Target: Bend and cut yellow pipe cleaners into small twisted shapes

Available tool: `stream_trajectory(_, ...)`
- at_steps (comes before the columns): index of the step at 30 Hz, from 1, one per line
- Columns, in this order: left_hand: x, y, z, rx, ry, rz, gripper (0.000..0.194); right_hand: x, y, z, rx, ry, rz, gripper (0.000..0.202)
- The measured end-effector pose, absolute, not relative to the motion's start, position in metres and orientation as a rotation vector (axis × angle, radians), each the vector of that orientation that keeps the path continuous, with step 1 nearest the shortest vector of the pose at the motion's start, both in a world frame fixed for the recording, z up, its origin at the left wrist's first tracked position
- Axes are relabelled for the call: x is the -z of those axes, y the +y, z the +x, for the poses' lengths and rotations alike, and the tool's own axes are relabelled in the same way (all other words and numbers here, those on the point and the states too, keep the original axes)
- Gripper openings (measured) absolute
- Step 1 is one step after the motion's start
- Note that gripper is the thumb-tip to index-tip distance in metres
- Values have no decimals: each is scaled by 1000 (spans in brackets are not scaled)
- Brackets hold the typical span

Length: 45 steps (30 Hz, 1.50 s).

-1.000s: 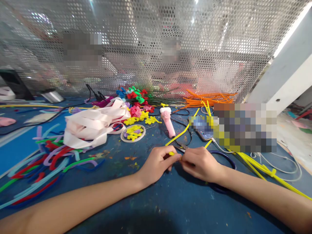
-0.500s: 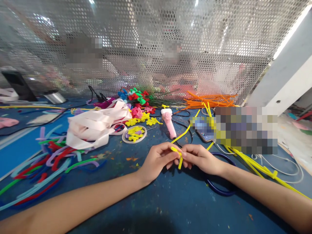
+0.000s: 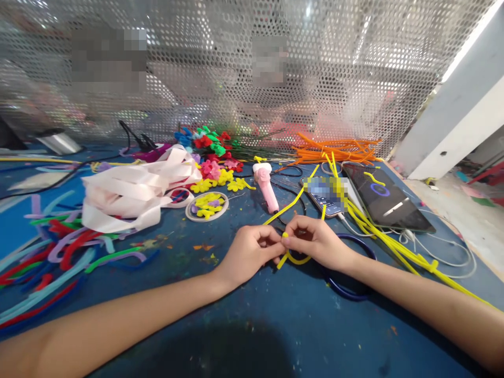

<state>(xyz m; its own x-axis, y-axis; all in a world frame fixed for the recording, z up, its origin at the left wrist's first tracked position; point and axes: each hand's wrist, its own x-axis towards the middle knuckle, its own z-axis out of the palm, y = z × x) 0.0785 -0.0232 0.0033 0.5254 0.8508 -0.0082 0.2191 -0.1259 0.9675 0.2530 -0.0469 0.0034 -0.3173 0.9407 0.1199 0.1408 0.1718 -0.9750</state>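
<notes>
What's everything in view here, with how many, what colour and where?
Held pipe cleaner: count unclear, yellow, front centre
Long pipe cleaners: many, yellow, right
Bundled pipe cleaners: many, orange, back right
Loose pipe cleaners: many, mixed, left
Fuzzy flowers: many, mixed, back centre
Round tray: one, pale, centre
Ribbon pile: one, pale pink, centre-left
Handheld device: one, pink and white, centre
Phone: one, dark-screened, centre-right
Tablet: one, black, right
Loop: one, dark blue, centre-right
Cylinder: one, silver, back left
Cables: several, black and white, scattered
Panel: one, bright blue, left
Perforated screen: one, grey, background
Column: one, pale grey, far right
Table: one, dark blue, underneath
Left grip: one, bare, centre
Right grip: one, bare, centre
Forearms: two, bare, foreground
</notes>
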Motion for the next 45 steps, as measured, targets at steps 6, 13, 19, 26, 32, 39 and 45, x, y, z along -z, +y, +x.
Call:
stream_trajectory(6,1,-14,78,-717,837,1456,20,-3,-40,257,-1371,-1529,-1008,30)
stream_trajectory(13,4,-6,78,-764,706,1239,18,4,-43,257,-1246,-1536,-983,18)
stream_trajectory(19,-1,-5,76,-594,650,1278,18,3,-50,257,-771,-1741,-1099,7)
stream_trajectory(26,-4,-2,75,-506,584,1161,16,-1,-52,257,-572,-1840,-1099,8)
stream_trajectory(32,-7,1,75,-450,607,1114,12,-3,-54,258,-492,-1905,-1068,8)
stream_trajectory(39,-14,2,76,-352,678,1147,16,-2,-56,256,-356,-2028,-899,8)
stream_trajectory(45,-16,-1,78,-318,745,1363,13,0,-57,254,-215,-2154,-806,10)
